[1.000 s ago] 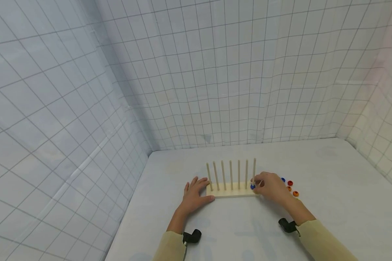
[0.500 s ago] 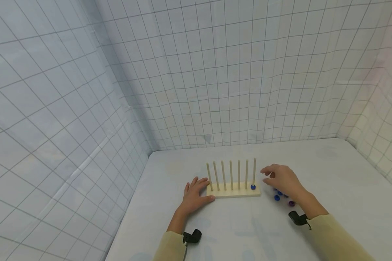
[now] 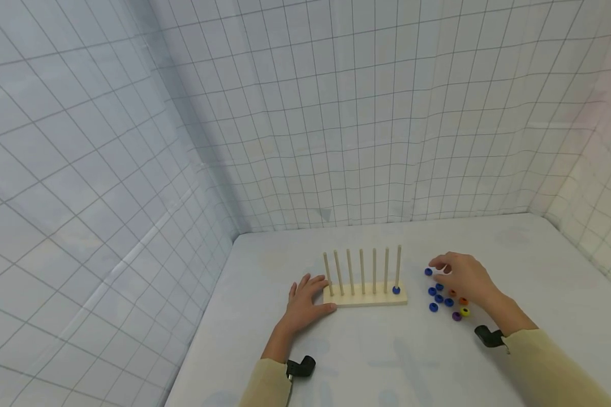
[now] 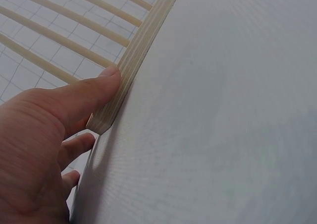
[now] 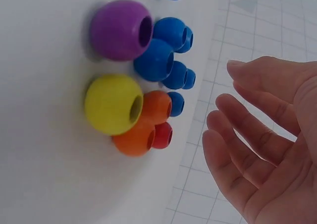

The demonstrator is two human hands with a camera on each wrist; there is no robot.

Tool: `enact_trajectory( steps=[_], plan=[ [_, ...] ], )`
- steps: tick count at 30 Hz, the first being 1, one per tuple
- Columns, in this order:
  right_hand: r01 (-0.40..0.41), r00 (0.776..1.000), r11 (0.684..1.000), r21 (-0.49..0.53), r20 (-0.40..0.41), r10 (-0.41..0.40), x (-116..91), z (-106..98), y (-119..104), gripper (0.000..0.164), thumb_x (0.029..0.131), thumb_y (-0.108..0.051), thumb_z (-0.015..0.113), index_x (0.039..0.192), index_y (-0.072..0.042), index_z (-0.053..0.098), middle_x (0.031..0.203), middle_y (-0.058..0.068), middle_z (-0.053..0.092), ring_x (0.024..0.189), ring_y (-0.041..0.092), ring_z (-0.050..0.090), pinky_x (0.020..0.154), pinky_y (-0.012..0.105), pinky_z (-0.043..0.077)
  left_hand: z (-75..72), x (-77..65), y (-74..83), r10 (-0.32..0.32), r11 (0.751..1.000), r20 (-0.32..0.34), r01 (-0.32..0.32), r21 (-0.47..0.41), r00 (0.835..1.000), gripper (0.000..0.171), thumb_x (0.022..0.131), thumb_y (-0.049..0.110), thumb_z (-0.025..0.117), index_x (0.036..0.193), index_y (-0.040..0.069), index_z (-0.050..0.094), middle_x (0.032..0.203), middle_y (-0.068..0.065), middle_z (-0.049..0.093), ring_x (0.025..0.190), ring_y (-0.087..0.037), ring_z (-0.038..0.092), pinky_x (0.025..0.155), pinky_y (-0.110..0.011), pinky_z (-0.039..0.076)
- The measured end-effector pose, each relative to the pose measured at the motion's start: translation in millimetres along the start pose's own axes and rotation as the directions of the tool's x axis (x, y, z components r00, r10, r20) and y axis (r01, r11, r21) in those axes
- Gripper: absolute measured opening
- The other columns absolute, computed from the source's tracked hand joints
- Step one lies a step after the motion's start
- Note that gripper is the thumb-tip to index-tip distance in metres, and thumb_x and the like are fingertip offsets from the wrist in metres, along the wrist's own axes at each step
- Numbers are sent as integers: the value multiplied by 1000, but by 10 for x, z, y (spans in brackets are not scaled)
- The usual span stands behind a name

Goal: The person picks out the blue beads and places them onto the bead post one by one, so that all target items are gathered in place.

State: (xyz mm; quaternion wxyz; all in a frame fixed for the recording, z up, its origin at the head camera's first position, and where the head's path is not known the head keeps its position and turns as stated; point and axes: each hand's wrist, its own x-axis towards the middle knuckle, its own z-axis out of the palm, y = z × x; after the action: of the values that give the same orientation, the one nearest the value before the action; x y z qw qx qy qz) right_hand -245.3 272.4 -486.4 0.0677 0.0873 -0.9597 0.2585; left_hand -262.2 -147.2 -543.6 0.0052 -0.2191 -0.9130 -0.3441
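Enclosing the room: white sheeting (image 3: 305, 113), ruled with a thin dark grid, rippled along the horizontals, filling the left, top and right of the head frame; pinkish tint at upper right.

Surface (image 3: 377, 345): white, smooth, spanning the lower centre to lower right; back edge against the sheeting, faint grey-blue patches toward the bottom.

Sleeves, two, pale yellow: left sleeve (image 3: 266, 384) at bottom centre, right sleeve (image 3: 557, 370) at lower right.

Peg board (image 3: 366, 299): pale wood, flat on the surface, lower centre of the frame; layered edge; seven upright pegs in one row.

Right hand (image 3: 465, 277): right of the board, above the loose beads; fingers parted and loosely bent, thumb apart from them.

Left hand (image 3: 302, 305): at the board's left end; fingers spread, thumb against the front edge.

Wrist devices, two, black: one by each cuff.

Beads, round, bored through. One blue bead (image 3: 396, 290) at the foot of the rightmost peg. Loose on the surface, right of the board: several blue beads (image 5: 154, 60), purple bead (image 5: 115, 30), yellow bead (image 5: 110, 105), orange beads (image 5: 131, 139), red bead (image 5: 163, 136). Farthest blue one just beside the right fingertips; contact cannot be told.
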Motion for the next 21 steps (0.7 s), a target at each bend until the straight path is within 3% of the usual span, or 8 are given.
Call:
enact_trajectory(
  steps=[7,14,21],
  plan=[
    [-27,998,999,-32,55,29,-12,-57,169,26,89,-15,75,114,-8,75,99,6,68,87,25,61,66,38,54,-8,-4,18,3,1000,-1,-3,7,1000,67,87,51,76,142,16,59,154,-3,46,151,-36,18,117,-64,2],
    [-5,995,998,-70,100,12,12,-85,262,21,87,-10,72,107,-8,76,93,4,67,79,22,58,62,33,51,-19,-16,31,1,1000,2,-1,2,1000,67,87,50,76,142,16,58,154,-3,45,151,-35,17,117,-63,1],
    [15,990,995,-98,143,-1,36,-73,295,22,84,-9,73,105,-8,76,93,4,67,79,21,58,63,36,52,-11,-20,16,9,1000,6,-9,1,1000,67,88,50,75,143,17,57,155,-2,44,151,-35,17,117,-63,1]
  ],
)
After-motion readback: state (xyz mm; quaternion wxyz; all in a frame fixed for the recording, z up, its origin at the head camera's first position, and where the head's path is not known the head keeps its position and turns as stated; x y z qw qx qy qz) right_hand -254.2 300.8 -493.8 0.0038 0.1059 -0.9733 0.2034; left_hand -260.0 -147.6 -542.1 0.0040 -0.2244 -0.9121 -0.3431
